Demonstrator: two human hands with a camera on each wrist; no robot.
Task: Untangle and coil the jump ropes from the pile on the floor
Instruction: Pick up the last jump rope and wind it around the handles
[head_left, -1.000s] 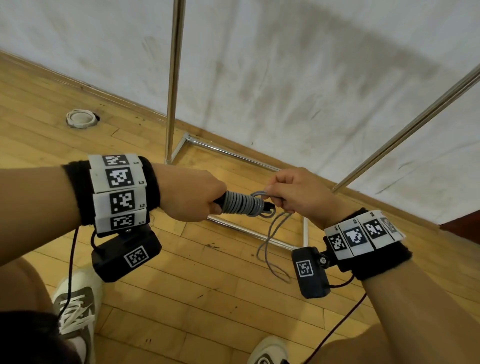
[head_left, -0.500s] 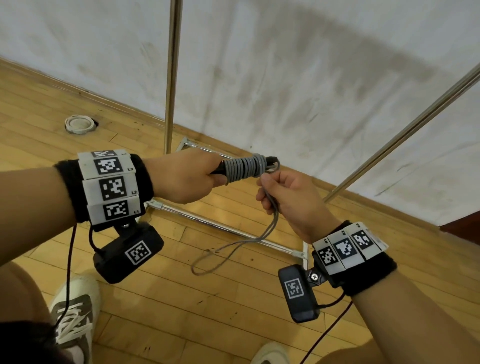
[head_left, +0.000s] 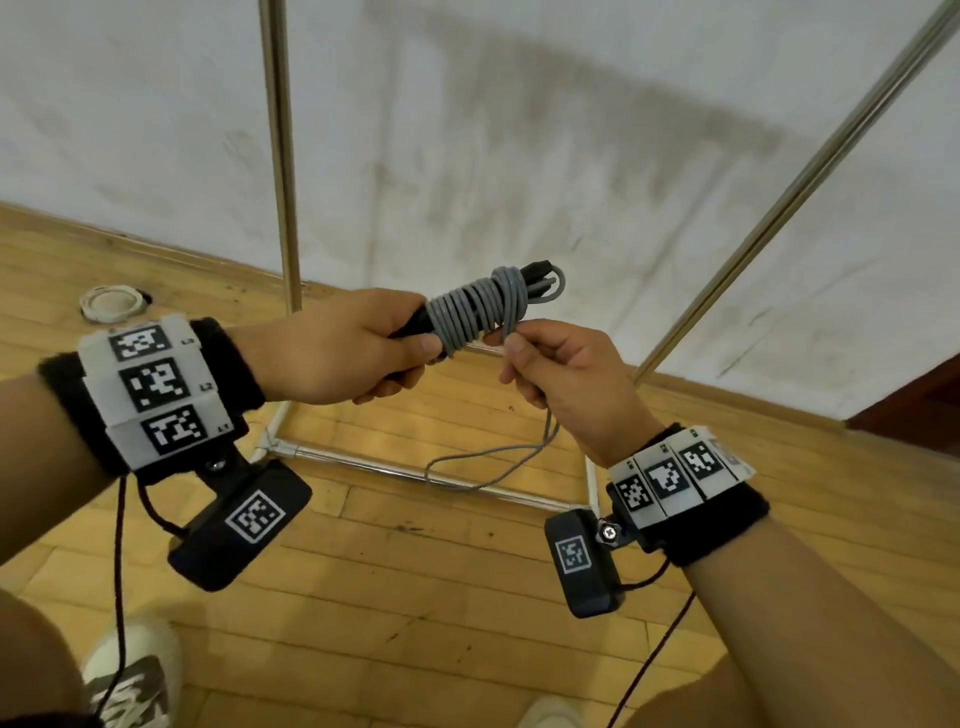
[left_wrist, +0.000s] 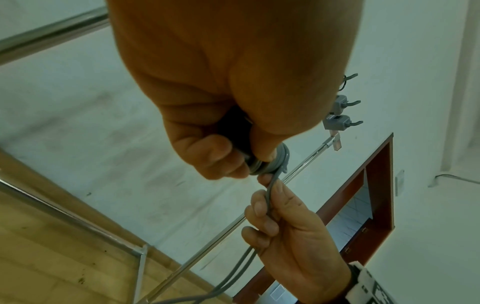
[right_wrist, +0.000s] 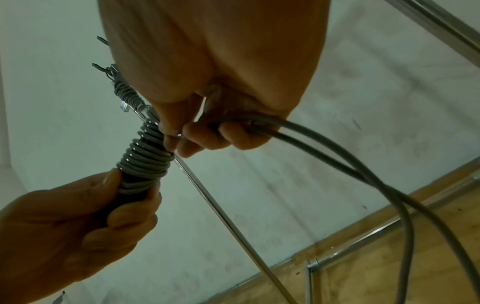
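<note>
In the head view, above the yellow wooden plank floor (head_left: 363, 597), the left hand (head_left: 332, 348) has its fingers curled round the black handles (head_left: 415, 325) of a grey jump rope. The rope's grey cord is wound in tight turns (head_left: 478, 306) round the handles, which point up and to the right. The right hand (head_left: 566, 379) lies just beside the winding, its fingers pinching the cord where it leaves the last turn. The free part of the cord (head_left: 488, 462) hangs below that hand in a loose loop; whether it touches the floor cannot be told. Behind the hands stands a shiny metal tube frame (head_left: 283, 182) against a stained white wall (head_left: 519, 130). A white round ring (head_left: 110, 303) lies on the floor at far left.

In the left wrist view, the left hand (left_wrist: 233, 92) closes on the dark handle end (left_wrist: 235, 131), with the grey turns (left_wrist: 279, 160) at its fingertips. The right hand (left_wrist: 291, 232) below holds the cord (left_wrist: 269, 191) between curled fingers, and two strands run down out of its palm.

In the right wrist view, the right hand (right_wrist: 215, 82) pinches the cord against the upper turns (right_wrist: 145, 152). The left hand (right_wrist: 64, 232) grips the handles beneath. Two grey strands (right_wrist: 363, 164) leave the right hand and cross toward the floor (right_wrist: 389, 257).
</note>
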